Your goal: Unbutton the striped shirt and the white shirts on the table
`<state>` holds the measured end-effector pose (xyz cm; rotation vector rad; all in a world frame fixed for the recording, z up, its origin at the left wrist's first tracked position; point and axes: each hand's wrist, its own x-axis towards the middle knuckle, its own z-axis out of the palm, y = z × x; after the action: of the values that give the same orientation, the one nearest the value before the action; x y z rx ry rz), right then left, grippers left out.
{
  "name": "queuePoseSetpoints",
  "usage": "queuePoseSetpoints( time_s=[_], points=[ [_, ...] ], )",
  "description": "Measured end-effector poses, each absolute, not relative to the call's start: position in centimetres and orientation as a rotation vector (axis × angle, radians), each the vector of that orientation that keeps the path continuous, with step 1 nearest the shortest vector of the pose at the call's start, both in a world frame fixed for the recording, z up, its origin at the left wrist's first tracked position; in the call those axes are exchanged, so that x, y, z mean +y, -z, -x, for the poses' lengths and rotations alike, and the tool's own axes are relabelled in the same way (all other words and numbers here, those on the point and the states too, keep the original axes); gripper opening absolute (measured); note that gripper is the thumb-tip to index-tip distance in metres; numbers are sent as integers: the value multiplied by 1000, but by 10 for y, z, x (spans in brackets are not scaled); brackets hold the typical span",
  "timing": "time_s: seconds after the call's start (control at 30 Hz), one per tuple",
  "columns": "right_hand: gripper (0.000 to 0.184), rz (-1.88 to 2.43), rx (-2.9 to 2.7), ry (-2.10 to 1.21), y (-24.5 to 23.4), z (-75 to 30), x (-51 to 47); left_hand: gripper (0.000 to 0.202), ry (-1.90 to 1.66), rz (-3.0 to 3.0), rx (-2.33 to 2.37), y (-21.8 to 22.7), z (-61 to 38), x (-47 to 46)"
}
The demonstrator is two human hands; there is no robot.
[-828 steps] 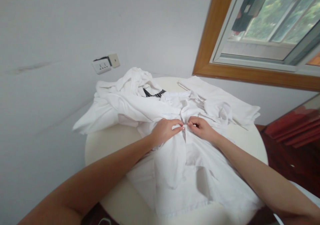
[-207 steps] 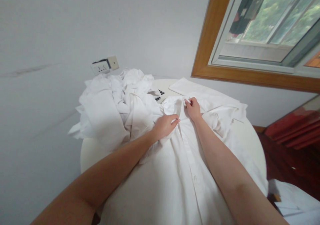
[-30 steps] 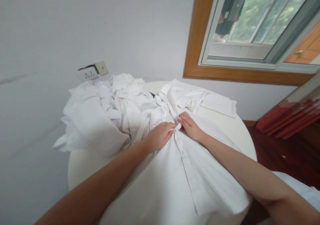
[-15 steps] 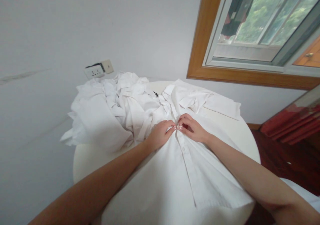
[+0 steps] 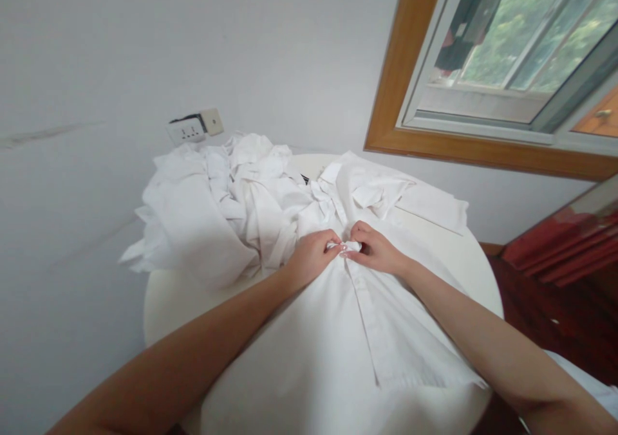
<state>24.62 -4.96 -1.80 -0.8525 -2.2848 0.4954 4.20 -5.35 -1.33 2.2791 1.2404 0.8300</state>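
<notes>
A white button-up shirt point(image 5: 309, 345) lies spread over a round white table point(image 5: 167, 306), its hem toward me and its collar end at the far side. My left hand point(image 5: 316, 253) pinches the left side of the front placket. Just to the right, my right hand point(image 5: 376, 248) is closed on the same placket, thumbs nearly touching. Between the fingertips the cloth is bunched and lifted a little. Any button there is hidden by the fingers. Below the hands the placket runs down to the hem.
Crumpled white clothes point(image 5: 193, 210) are heaped on the table's left, against the wall. A wall socket point(image 5: 186, 130) sits above them. A wood-framed window point(image 5: 483, 155) is at the upper right. A red curtain point(image 5: 570, 242) hangs at the right over a dark floor.
Both hands stay at the placket. The right fingers have shifted slightly right, and more bunched cloth shows between the hands. The view has tilted slightly.
</notes>
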Motion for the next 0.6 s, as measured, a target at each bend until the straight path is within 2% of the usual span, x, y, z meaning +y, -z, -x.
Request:
queuePoseSetpoints(
  time_s=[0.13,0.6],
  points=[
    [28,859,-2307,-476,18,-246,-50,10,-833,-2333,1191,13,-42,-55],
    [37,889,-2378,-478,17,-250,-47,21,-858,-2673,901,16,-40,-56]
  ],
)
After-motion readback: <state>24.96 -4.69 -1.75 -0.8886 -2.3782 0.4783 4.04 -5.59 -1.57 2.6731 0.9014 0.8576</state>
